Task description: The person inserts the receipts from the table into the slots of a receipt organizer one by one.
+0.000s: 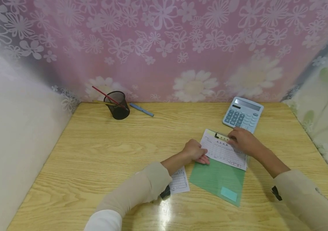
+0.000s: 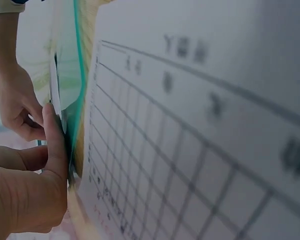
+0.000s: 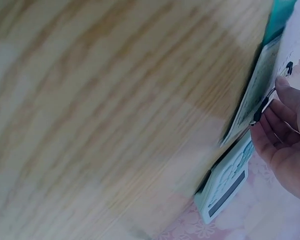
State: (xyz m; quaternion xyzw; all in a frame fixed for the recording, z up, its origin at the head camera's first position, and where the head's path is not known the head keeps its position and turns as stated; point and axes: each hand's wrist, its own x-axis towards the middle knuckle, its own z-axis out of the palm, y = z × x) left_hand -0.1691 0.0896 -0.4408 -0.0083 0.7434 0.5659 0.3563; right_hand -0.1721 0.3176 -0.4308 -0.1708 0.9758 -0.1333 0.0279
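A sheaf of white printed forms (image 1: 224, 152) with a black clip (image 3: 260, 111) at its top edge lies over the upper part of a green folder (image 1: 217, 178). My left hand (image 1: 195, 150) pinches the sheaf's left edge, thumb on top and fingers beneath. At the top edge, my right hand (image 1: 243, 140) grips the clip between thumb and fingers. Another printed sheet (image 1: 179, 180) lies on the table under my left forearm, partly hidden by the sleeve; its grid fills much of the left wrist view.
A light blue calculator (image 1: 242, 112) sits just beyond my right hand. Toward the back left stand a black mesh pen cup (image 1: 119, 110) with a red and a yellow stick, and a blue pen (image 1: 141, 109) beside it. A teal sticky note (image 1: 228, 194) is on the folder. A flowered curtain backs the table.
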